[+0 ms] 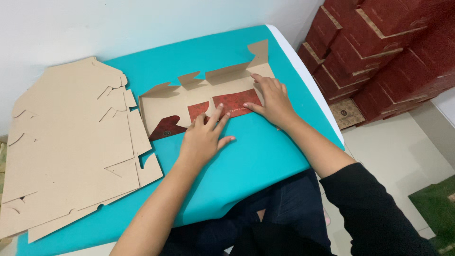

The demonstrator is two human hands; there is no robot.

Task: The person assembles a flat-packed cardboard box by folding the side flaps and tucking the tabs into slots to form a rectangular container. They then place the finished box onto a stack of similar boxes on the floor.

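Note:
A flat die-cut cardboard box blank [199, 97], tan inside with dark red printed flaps, lies on the teal table cover [246, 156]. My left hand [204, 136] presses its fingers down on a folded red flap near the blank's front edge. My right hand [272, 102] lies flat on the right end of the blank, fingers spread on the tan panel and the red flap. Several tabs along the blank's far edge stand up. Neither hand grips anything.
A stack of flat tan box blanks [66, 147] lies at the left of the table. Finished dark red boxes [379, 47] are piled on the floor at the right, against the wall. A green box [438, 204] sits at the lower right. My dark-trousered lap is at the table's front edge.

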